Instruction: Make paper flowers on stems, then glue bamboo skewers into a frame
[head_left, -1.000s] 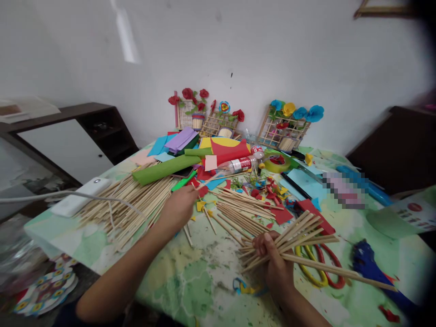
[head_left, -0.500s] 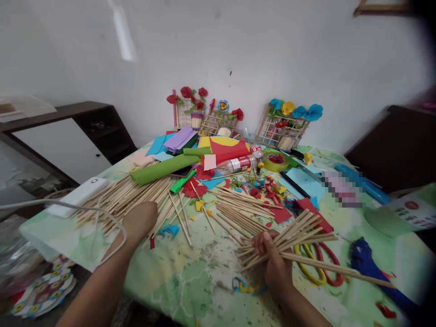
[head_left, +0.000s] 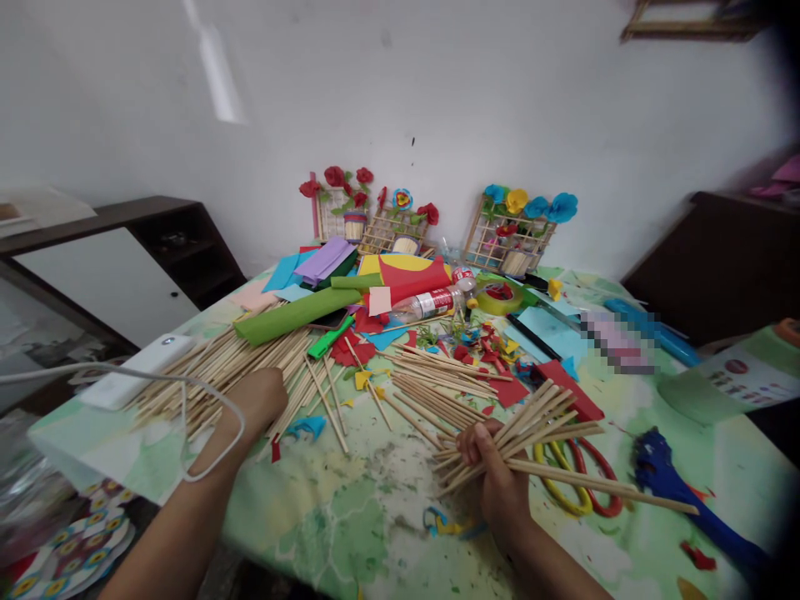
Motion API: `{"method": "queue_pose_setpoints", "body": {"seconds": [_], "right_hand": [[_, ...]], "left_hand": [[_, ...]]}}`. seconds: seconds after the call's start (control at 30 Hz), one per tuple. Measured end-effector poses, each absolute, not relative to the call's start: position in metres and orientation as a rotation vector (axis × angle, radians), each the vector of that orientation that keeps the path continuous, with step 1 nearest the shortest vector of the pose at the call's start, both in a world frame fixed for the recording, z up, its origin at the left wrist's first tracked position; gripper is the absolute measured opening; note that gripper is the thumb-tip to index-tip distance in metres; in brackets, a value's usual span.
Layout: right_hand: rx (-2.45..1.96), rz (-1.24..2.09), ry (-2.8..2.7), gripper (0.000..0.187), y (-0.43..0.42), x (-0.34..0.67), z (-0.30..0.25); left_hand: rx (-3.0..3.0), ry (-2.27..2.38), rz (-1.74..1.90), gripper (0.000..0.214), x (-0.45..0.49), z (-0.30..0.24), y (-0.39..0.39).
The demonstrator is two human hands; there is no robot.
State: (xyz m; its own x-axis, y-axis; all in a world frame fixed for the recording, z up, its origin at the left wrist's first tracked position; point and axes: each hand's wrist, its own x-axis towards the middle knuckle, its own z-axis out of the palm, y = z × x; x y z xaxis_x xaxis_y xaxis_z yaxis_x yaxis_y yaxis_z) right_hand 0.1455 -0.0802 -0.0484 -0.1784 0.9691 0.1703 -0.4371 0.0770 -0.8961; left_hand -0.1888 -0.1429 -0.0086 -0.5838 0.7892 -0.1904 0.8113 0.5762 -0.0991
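Observation:
My right hand (head_left: 491, 454) is closed around a bundle of wooden sticks (head_left: 541, 421), which fan out toward the right; one longer stick juts well past the others. Over on the left, my left hand (head_left: 263, 396) rests at the big pile of wooden sticks (head_left: 206, 371). Its back is toward me, so the fingers are hidden. Between the hands, more loose sticks (head_left: 431, 400) lie in rows on the patterned tablecloth (head_left: 350, 517). A green cutter knife (head_left: 331, 337) lies just beyond the left hand.
A white power strip (head_left: 134, 371) and its cable border the pile. Rolled green paper (head_left: 297, 315), a plastic bottle (head_left: 431, 302), yellow tape (head_left: 498, 296) and paper scraps lie farther back. Scissors (head_left: 578, 475) and a blue glue gun (head_left: 678, 483) are at right. Stick frames with paper flowers (head_left: 509, 229) stand against the wall.
The camera view has shifted slightly. My left hand stays at the stick pile, and my right hand keeps its hold on the bundle.

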Motion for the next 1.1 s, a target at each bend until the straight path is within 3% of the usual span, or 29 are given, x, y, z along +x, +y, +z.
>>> {"method": "queue_pose_setpoints", "body": {"seconds": [0.33, 0.47, 0.53, 0.7, 0.87, 0.93, 1.03, 1.1], "right_hand": [[-0.678, 1.45, -1.09, 0.021, -0.08, 0.146, -0.051], [-0.672, 1.454, -1.099, 0.023, -0.079, 0.146, -0.052], [-0.674, 1.451, -1.116, 0.025, -0.079, 0.147, -0.051], [-0.675, 1.47, -1.11, 0.026, -0.078, 0.148, -0.05], [-0.661, 1.475, -1.102, 0.027, -0.077, 0.147, -0.051], [-0.65, 1.474, -1.093, 0.025, -0.077, 0.147, -0.052], [-0.636, 1.478, -1.091, 0.025, -0.077, 0.147, -0.053], [-0.637, 1.48, -1.098, 0.027, -0.076, 0.148, -0.055]], "left_hand": [[1.334, 2.773, -0.178, 0.03, -0.198, 0.016, -0.155], [1.406, 2.904, 0.112, 0.036, -0.168, 0.033, -0.151], [1.632, 2.781, 0.325, 0.032, -0.139, 0.033, -0.138], [2.267, 2.086, 0.407, 0.024, -0.06, 0.011, -0.097], [2.419, 1.805, 0.499, 0.029, -0.028, 0.003, -0.078], [2.385, 1.836, 0.56, 0.037, -0.042, 0.006, -0.078], [2.188, 2.12, 0.6, 0.03, -0.091, 0.007, -0.088], [1.936, 2.528, 0.513, 0.031, -0.134, 0.005, -0.101]]}}
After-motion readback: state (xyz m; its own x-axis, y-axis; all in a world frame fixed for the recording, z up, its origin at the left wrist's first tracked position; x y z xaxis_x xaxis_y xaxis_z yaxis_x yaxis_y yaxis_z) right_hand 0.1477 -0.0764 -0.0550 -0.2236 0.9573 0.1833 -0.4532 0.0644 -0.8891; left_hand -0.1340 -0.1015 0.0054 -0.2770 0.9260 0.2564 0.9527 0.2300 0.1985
